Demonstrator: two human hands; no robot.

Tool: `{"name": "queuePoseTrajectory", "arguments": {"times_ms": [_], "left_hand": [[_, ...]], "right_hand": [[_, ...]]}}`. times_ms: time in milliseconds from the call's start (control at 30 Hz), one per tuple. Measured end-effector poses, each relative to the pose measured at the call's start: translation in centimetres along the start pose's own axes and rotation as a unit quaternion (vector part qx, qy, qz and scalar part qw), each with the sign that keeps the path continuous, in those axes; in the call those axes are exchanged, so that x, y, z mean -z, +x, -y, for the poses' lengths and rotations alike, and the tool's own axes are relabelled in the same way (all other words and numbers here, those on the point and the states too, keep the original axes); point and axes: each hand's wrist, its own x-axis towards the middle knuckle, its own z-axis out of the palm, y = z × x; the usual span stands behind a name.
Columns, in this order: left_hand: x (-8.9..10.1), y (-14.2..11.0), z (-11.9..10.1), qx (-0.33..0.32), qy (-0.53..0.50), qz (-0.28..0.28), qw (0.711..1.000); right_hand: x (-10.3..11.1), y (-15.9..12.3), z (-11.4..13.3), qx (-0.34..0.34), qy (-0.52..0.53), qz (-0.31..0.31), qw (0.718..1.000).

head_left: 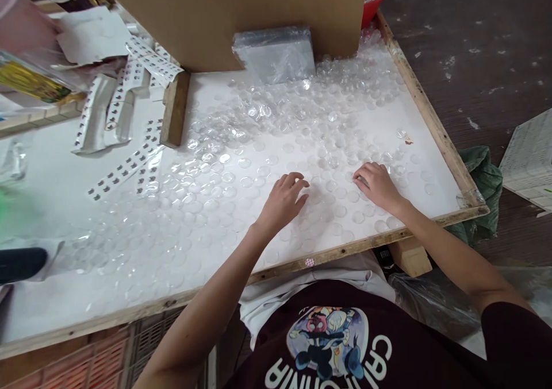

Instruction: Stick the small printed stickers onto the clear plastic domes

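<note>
Left hand hovering over clear discs on white table, thumb and fingers parting slightly; right hand pinching narrow near discs, grip on any disc impossible to tell. Discs spreading in front of cardboard sheet; sticker strips lying left.

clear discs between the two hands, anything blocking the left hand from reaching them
Nothing visible stands between the left hand and the clear discs to its right; the upright cardboard is well beyond them.
</note>
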Motion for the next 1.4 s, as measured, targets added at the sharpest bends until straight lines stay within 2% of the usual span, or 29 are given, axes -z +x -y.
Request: {"name": "queuePoseTrajectory", "arguments": {"times_ms": [133, 200, 333, 400, 533, 633, 867, 1000, 1100, 1200, 1300, 1400], "left_hand": [[-0.6, -0.1, -1.5, -0.046, 0.010, 0.055, 0.997], [-0.9, 0.1, -1.9, -0.043, 0.011, 0.071, 0.997], [-1.3, 0.5, -2.1, -0.009, -0.033, 0.058, 0.998], [-1.3, 0.7, -2.3, 0.005, -0.067, 0.050, 0.997], [-1.4, 1.0, -2.7, 0.063, -0.126, 0.056, 0.988], [-1.5, 1.1, -2.6, 0.079, -0.124, 0.053, 0.988], [-1.7, 1.1, -2.3, 0.052, -0.033, 0.015, 0.998], [-2.4, 2.7, -4.3, 0.002, -0.016, 0.017, 1.000], [-3.2, 4.7, -6.2, -0.062, 0.005, 0.048, 0.997], [-3.9, 6.3, -7.0, -0.094, 0.029, 0.068, 0.993], [-4.2, 7.1, -6.9, -0.105, 0.026, 0.065, 0.992], [-4.5, 7.5, -6.6, -0.109, 0.011, 0.056, 0.992]], "right_hand": [[0.6, 0.0, 0.0, -0.052, 0.076, 0.004, 0.996], [0.9, 0.1, -0.2, -0.081, 0.088, 0.013, 0.993], [1.3, 0.0, -1.2, -0.112, 0.058, 0.017, 0.992], [1.5, -0.3, -1.6, -0.119, 0.019, -0.003, 0.993], [1.6, -1.0, -1.4, -0.071, -0.059, -0.057, 0.994], [1.3, -1.0, -0.8, -0.012, -0.082, -0.045, 0.996], [0.8, -0.7, -1.4, -0.008, -0.106, -0.014, 0.994], [0.5, -0.6, -1.6, 0.004, -0.109, -0.006, 0.994], [0.3, -0.4, -1.2, -0.009, -0.089, -0.021, 0.996], [1.4, -0.8, -1.4, -0.032, -0.020, -0.055, 0.998], [3.9, -2.8, -3.0, -0.082, 0.060, -0.089, 0.991], [6.7, -5.8, -5.1, -0.149, 0.084, -0.072, 0.983]]}}
